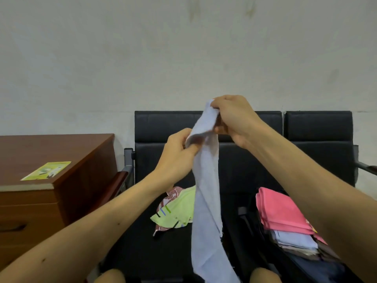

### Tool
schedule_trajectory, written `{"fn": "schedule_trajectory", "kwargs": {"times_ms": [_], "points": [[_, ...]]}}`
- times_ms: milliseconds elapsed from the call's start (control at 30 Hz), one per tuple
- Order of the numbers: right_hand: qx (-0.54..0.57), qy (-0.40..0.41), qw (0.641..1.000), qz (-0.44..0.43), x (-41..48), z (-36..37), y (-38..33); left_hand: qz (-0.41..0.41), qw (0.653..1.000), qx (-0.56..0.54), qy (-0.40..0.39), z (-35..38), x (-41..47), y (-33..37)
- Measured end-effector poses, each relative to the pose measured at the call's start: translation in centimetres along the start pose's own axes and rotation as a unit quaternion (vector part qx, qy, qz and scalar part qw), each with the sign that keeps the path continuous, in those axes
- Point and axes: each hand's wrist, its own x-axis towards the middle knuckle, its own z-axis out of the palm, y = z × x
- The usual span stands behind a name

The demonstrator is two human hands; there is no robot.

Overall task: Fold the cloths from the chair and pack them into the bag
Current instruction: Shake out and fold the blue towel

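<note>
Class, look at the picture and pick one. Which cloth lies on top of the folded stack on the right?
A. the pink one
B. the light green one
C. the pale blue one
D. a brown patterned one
A: the pink cloth tops the stack in the bag; the pale blue cloth hangs from the left hand and right hand, and the light green cloth lies unfolded on the chair seat.

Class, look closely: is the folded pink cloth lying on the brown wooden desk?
No, the folded pink cloth tops a stack of cloths in the dark bag on the black padded chair.
</note>
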Motion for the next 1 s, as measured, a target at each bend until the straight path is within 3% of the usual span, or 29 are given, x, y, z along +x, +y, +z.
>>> {"fn": "schedule_trajectory", "kwargs": {"times_ms": [167,333,467,600,733,1000], "points": [[-0.161,0.049,0.984,-0.053,0.8,-2.2,2.1,-0.017,0.996,-0.008,0.083,-2.1,1.8,0.8],[-0.134,-0.134,0.977,-0.095,-0.6,-0.7,2.1,0.034,0.996,0.071,0.041,-2.7,3.7,2.9],[-0.22,-0.125,0.956,-0.152,-1.4,0.5,2.2,0.02,0.993,0.114,0.023,-2.8,4.9,4.4],[-0.314,-0.08,0.925,-0.199,-0.6,-0.4,2.3,-0.011,0.991,0.098,-0.086,-5.1,5.1,4.8],[-0.276,-0.09,0.943,-0.164,0.2,-1.2,2.1,-0.058,0.967,0.117,-0.22,-7.1,4.0,3.6],[-0.216,-0.063,0.967,-0.122,1.1,-3.4,2.5,-0.181,0.908,0.157,-0.344,-11.8,1.0,-0.7]]}}
